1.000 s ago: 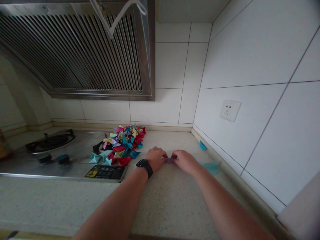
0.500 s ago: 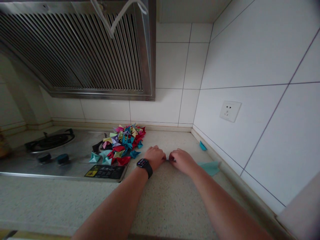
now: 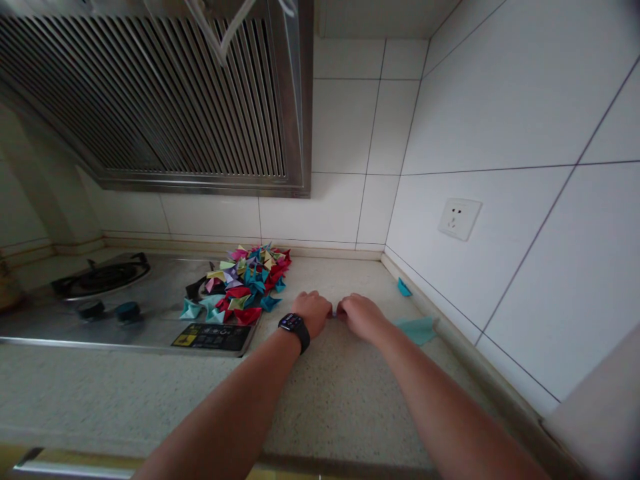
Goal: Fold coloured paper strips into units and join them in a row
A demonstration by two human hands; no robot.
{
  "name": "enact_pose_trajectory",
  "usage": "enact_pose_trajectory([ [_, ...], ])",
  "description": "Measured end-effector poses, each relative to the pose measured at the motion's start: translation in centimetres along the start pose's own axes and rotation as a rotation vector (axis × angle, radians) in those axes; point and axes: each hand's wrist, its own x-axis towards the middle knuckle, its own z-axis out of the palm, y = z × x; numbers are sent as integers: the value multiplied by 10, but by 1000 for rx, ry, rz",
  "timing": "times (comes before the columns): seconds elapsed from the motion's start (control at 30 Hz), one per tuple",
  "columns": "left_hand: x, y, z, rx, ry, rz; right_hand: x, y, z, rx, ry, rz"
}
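Two bare hands meet over one pale stone-look, speckled countertop (image 3: pixel 325 407), a single small, pale lilac sliver of paper (image 3: pixel 335 314) between their fingertips. The left hand (image 3: pixel 313 312), with one black square-faced wristwatch (image 3: pixel 294 325) on its wrist, pinches one end, fingers drawn together; the right hand (image 3: pixel 361 315) is clamped on the other end, its fingers curled. The exact fold of the sliver is too small to tell.

To the left, a heap of folded paper shapes (image 3: pixel 255 277) in red, pink, yellow, purple, blue and aqua spreads over the corner of one stainless-steel gas stove (image 3: pixel 155 320) and onto the countertop; they overlap too much for a full count. Two pale aqua pieces sit at its front left edge. The stove shows two dark round knobs (image 3: pixel 128 311) and one black-and-yellow label (image 3: pixel 210 337).

To the right, one bright blue folded paper piece (image 3: pixel 404 288) lies near the wall, and one thin aqua paper sheet (image 3: pixel 419 330) lies beside the right forearm, partly hidden. One white wall socket (image 3: pixel 460 219) is set above.
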Motion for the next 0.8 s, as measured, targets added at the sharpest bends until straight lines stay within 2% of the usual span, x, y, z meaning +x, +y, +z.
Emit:
enact_pose_trajectory([
  [0.3, -1, -5, -2, -43, -9, -16, 0, -1, -3, 16, -11, 7],
  [0.47, -4, -19, -2, -70, -3, 46, -7, -5, -5, 4, 52, -66],
  [0.6, -6, -30, -4, -105, 86, 85, -9, -2, -8, 75, 136, -109],
  [0.8, -6, -26, -8, -133, 93, 61, -6, 9, -9, 140, 165, -108],
])
